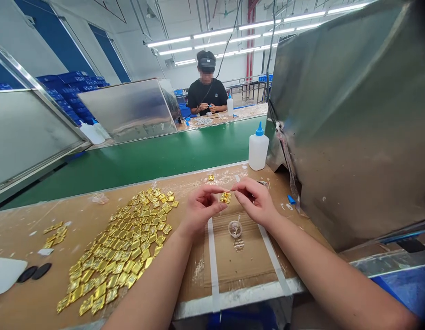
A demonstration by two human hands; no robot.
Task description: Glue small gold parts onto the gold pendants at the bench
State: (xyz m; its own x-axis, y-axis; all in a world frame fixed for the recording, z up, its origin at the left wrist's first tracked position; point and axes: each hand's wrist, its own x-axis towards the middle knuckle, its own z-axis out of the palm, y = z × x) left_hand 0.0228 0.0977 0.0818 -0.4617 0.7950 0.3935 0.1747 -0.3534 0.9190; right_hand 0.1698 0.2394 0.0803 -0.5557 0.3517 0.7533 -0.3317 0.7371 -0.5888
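Between thumb and forefinger, my left hand (204, 207) pinches a small gold-coloured ornate piece (225, 197) above the work mat. Close on its right, my right hand (255, 201) has thumb and forefinger drawn together at the piece's edge; what they hold, if anything, is too small to make out. Below both hands, a small clear cup (234, 230) with a thin white stick (237, 222) in it stands on a cardboard mat (250, 266). One more gold piece (211, 177) lies beyond my hands. A wide spread of flat gold pieces (129, 247) covers the table to the left.
A white bottle with a blue cap (258, 151) stands at the back right, beside a tall metal panel (353, 123). Behind the table runs a green conveyor belt (146, 158). Across it sits another person (207, 89). Two black ovals (42, 271) lie far left.
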